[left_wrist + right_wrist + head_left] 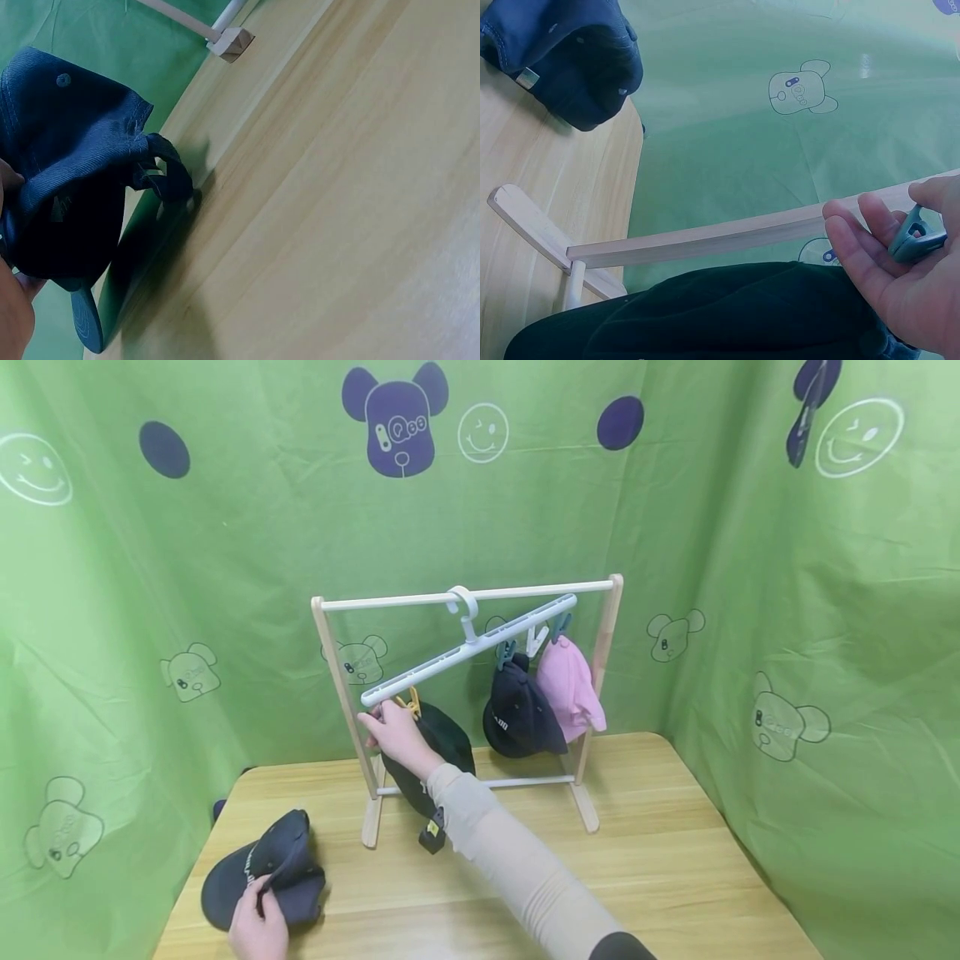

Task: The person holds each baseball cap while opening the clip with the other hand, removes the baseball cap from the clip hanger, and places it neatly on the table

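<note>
My left hand (258,927) pinches the edge of a navy cap (288,852) with white lettering at the table's left front. In the left wrist view, that cap's hollow inside and back strap (171,176) show. My right hand (403,737) is raised at the low left end of a pale blue hanger (468,649). It squeezes a teal clip (916,238) between thumb and fingers, seen in the right wrist view. Right beside this hand, a dark cap (447,737) hangs from a yellow clip (414,702), partly hidden by my forearm.
The hanger tilts, hooked over the top bar of a wooden rack (540,591). A navy cap (521,710) and a pink cap (567,685) hang at its right, with a white clip (536,642) between their clips. Green curtains (247,527) enclose the wooden table (660,860).
</note>
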Motion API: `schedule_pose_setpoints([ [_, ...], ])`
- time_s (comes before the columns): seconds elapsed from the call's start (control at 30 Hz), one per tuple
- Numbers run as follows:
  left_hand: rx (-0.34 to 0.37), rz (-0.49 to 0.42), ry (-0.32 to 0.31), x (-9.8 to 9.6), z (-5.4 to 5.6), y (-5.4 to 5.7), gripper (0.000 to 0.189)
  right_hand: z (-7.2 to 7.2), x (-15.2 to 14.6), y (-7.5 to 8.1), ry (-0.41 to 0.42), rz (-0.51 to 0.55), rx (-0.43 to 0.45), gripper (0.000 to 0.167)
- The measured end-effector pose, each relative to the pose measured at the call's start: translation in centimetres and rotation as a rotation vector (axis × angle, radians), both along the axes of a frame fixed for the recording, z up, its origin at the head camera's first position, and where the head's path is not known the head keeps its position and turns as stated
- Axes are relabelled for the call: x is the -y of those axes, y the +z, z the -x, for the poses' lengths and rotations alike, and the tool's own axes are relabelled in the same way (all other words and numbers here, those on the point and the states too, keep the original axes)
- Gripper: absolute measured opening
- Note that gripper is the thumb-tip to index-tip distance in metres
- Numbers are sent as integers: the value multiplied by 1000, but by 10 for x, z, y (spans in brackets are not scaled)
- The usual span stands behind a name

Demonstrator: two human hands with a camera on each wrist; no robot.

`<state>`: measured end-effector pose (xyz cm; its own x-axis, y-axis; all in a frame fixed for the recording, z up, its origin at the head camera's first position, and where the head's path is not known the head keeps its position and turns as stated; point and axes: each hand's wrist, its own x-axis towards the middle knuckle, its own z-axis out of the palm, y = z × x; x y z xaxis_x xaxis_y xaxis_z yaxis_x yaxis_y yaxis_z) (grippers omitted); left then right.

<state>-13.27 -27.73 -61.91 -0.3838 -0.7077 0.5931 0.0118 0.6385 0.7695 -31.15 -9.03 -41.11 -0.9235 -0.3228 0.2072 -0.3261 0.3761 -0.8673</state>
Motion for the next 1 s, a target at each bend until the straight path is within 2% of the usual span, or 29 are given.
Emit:
schedule_pose_setpoints([
  [0.1,4,-6,-5,0,-1,0,17,0,0,0,1,2,1,25],
  [0.43,110,6,26,2,-5,-3,18,4,1,-5,3,14,-2,24],
  [0.67,154,-2,10,6,-9,-4,18,3,1,-5,1,13,11,25],
  [1.0,336,19,-48,13,-12,-6,16,1,0,-4,-3,20,18,24],
])
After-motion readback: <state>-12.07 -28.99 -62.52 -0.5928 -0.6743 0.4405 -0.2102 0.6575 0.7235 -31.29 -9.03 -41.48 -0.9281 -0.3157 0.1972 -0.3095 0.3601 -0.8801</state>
